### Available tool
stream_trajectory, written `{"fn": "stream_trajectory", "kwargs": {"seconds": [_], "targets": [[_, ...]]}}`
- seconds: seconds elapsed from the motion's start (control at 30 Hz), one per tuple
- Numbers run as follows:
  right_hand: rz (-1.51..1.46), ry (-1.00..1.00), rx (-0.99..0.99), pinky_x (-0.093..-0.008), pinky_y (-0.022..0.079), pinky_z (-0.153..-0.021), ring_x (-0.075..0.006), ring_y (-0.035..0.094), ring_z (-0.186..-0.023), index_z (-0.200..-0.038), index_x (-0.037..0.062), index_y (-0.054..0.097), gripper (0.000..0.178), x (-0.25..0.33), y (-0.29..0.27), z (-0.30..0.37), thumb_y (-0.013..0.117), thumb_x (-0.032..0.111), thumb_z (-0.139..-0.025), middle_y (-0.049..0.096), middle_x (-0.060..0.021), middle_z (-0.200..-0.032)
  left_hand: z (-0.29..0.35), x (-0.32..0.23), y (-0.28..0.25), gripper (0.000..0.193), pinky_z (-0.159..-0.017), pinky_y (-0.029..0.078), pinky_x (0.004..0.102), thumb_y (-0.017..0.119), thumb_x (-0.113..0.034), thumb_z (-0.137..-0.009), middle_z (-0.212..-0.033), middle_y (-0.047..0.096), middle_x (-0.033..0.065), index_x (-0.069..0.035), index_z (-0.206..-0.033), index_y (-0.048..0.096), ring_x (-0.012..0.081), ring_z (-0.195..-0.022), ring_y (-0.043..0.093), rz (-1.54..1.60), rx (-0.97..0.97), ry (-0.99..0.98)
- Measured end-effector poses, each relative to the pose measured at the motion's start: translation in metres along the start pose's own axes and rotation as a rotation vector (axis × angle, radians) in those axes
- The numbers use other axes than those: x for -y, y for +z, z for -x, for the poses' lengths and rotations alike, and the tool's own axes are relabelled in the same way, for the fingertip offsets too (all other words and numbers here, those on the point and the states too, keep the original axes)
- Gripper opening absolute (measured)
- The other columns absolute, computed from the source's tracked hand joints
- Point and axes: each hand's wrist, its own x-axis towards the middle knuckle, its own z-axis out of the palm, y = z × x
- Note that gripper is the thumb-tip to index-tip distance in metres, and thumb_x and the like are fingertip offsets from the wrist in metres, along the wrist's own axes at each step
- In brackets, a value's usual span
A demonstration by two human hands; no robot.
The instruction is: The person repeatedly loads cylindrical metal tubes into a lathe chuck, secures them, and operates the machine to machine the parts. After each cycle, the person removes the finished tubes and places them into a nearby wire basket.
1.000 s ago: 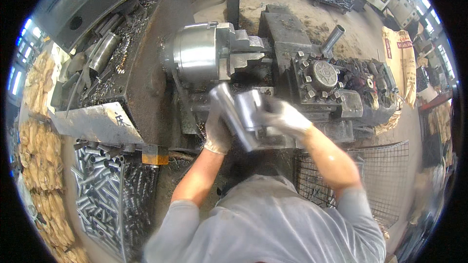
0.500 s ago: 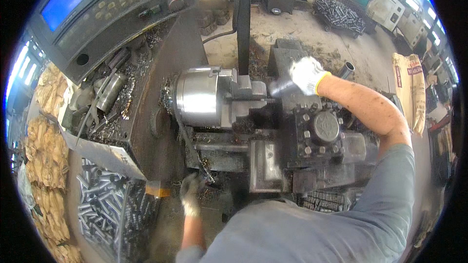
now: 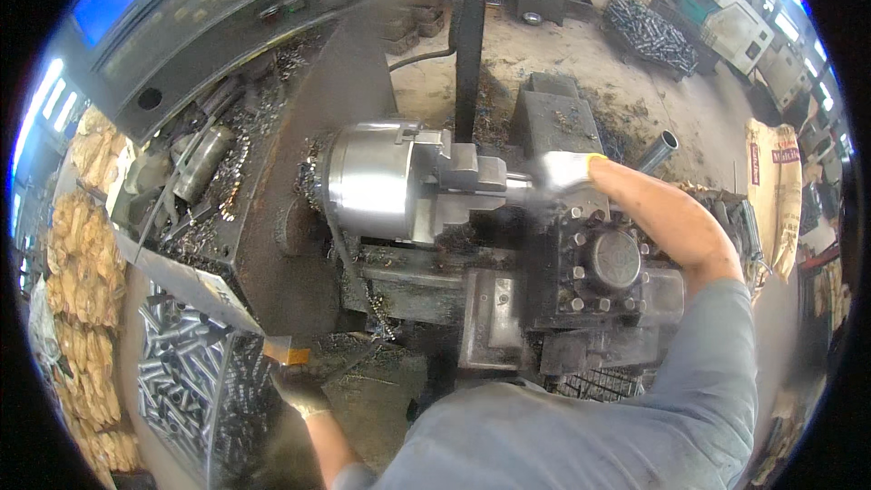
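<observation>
In a white work glove, my right hand (image 3: 564, 171) is closed round the outer end of a short metal tube (image 3: 519, 181). The tube's other end sits between the jaws of the lathe chuck (image 3: 370, 181), a large shiny steel cylinder. Just below my right hand is the dark tool turret (image 3: 615, 259) with its round cap and several bolts. At lower left, my left hand (image 3: 301, 390), in a darkened glove, is beside a small orange block (image 3: 292, 356) at the corner of the machine guard. Its fingers are dark and blurred, so their grip is unclear.
A bin of cut metal tubes (image 3: 181, 372) stands at lower left. Metal chips and a steel cylinder (image 3: 204, 163) lie in the tray under the control panel (image 3: 209, 27). A larger pipe (image 3: 658, 152) stands beyond my right forearm, near a paper sack (image 3: 773, 191).
My right hand has lowered slightly, bringing the tube to the chuck jaws. My left hand has moved left and down, toward the orange block. The view has shifted a little.
</observation>
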Motion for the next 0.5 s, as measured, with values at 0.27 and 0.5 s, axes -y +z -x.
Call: {"fn": "stream_trajectory", "kwargs": {"seconds": [0.27, 0.5], "targets": [[-0.170, -0.194, -0.202, -0.0412, 0.059, -0.094, -0.0300, 0.076, -0.103, -0.138, -0.0008, 0.064, 0.079, 0.016, 0.006, -0.006, 0.087, 0.031, -0.069, 0.078, -0.0225, -0.112, -0.031, -0.013, -0.033, 0.031, -0.076, 0.047, 0.0309, 0.057, -0.037, -0.110, -0.092, 0.068, 0.0031, -0.008, -0.110, 0.068, 0.0146, -0.084, 0.061, -0.206, 0.148, 0.007], [-0.189, -0.114, -0.831, -0.0380, 0.060, -0.092, -0.0300, 0.078, -0.101, -0.138, -0.0009, 0.066, 0.052, 0.053, 0.012, 0.142, 0.070, 0.020, -0.090, 0.078, -0.0212, -0.113, 0.001, -0.022, -0.011, 0.056, -0.114, 0.048, 0.0489, 0.063, -0.038, -0.108, -0.139, 0.065, 0.0273, 0.010, -0.136, 0.059, 0.0350, -0.133, 0.063, -1.056, -0.280, 0.525]]}}
